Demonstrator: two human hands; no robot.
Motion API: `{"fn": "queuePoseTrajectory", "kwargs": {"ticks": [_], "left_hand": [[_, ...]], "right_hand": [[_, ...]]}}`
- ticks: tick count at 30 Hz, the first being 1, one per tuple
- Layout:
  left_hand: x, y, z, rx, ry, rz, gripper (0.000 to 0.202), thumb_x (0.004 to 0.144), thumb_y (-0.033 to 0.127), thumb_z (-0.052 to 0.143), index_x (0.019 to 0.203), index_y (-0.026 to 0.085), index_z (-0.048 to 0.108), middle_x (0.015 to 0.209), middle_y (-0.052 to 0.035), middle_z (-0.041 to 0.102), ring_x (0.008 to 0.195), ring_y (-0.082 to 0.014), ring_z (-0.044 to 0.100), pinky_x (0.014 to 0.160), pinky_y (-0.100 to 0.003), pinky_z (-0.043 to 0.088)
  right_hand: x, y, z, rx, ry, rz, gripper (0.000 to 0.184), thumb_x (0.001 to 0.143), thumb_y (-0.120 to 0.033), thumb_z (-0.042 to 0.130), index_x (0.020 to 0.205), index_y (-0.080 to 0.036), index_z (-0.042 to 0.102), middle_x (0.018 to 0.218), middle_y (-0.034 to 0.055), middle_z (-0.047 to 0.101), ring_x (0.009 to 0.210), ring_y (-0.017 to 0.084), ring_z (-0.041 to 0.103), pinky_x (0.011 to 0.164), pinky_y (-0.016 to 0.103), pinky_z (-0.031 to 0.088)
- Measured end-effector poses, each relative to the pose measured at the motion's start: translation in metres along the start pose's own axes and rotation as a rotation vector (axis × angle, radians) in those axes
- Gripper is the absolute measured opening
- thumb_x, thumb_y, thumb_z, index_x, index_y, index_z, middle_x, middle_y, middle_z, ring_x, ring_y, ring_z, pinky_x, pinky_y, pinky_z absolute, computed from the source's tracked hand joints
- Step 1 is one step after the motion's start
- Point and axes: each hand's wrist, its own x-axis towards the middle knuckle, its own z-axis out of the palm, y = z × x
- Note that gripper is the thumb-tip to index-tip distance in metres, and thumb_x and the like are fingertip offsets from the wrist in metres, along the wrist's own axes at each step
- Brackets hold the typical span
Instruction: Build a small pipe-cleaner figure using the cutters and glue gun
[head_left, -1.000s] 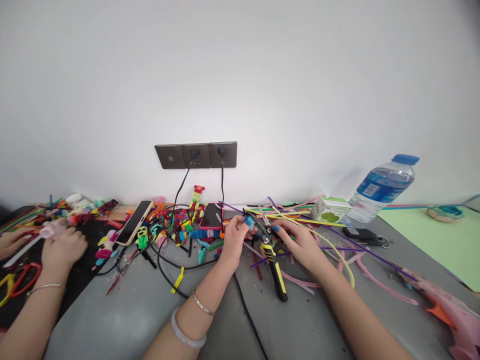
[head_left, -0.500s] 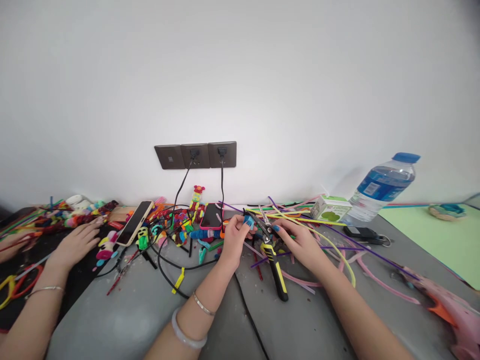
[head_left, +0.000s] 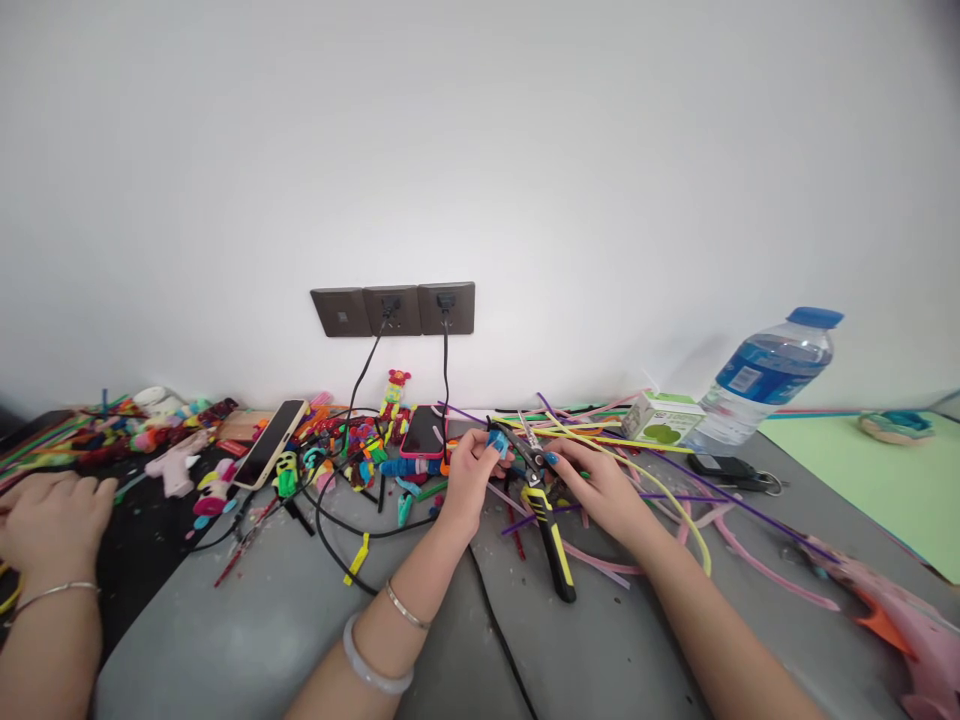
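Observation:
My left hand (head_left: 471, 478) pinches a small fuzzy blue piece (head_left: 496, 440), which looks like bent pipe cleaner. Just right of it lie black-and-yellow pliers (head_left: 551, 530), with their jaws pointing away and their handles towards me. Beside the pliers' head, my right hand (head_left: 600, 487) has its fingers drawn together, blue nails showing. Whatever those fingertips hold, if anything, is too small to make out. Behind and under both hands spread loose pipe cleaners (head_left: 694, 535) in yellow, purple and pink.
A tilted water bottle (head_left: 772, 375), a green-and-white carton (head_left: 661, 418) and a black key fob (head_left: 731, 472) are at right. Left of me are two phones (head_left: 271, 445), fuzzy figures (head_left: 285, 475) and a black cable (head_left: 495, 620). Another person's hands (head_left: 56, 520) are at far left.
The other person's hands have drawn left and closer together, uncovering a pale pink figure. My own hands and the pliers have hardly moved.

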Motion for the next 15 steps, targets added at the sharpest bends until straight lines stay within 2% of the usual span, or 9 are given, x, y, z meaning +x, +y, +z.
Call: {"fn": "queuePoseTrajectory", "kwargs": {"ticks": [4,15], "left_hand": [[0.0001,-0.0008,0.0001,-0.015,-0.007,-0.002,0.024,0.071,0.036,0.070,0.077,0.018,0.056,0.068,-0.0003,0.065,0.065,-0.0123,0.061,0.058,-0.022,0.044],[0.0004,-0.0013,-0.0006,-0.011,-0.009,-0.019,0.024,0.071,0.036,0.069,0.078,0.018,0.054,0.069,-0.0003,0.063,0.066,-0.0126,0.060,0.057,-0.022,0.045]], "right_hand": [[-0.0001,-0.0020,0.0003,0.031,-0.019,0.021,0.030,0.096,-0.042,0.039,0.089,-0.022,0.061,0.071,0.0016,0.065,0.056,0.018,0.058,0.049,0.027,0.042],[-0.0010,-0.0015,-0.0003,0.017,-0.027,0.006,0.030,0.095,-0.041,0.041,0.088,-0.021,0.062,0.068,0.0010,0.065,0.053,0.016,0.056,0.050,0.026,0.043]]}}
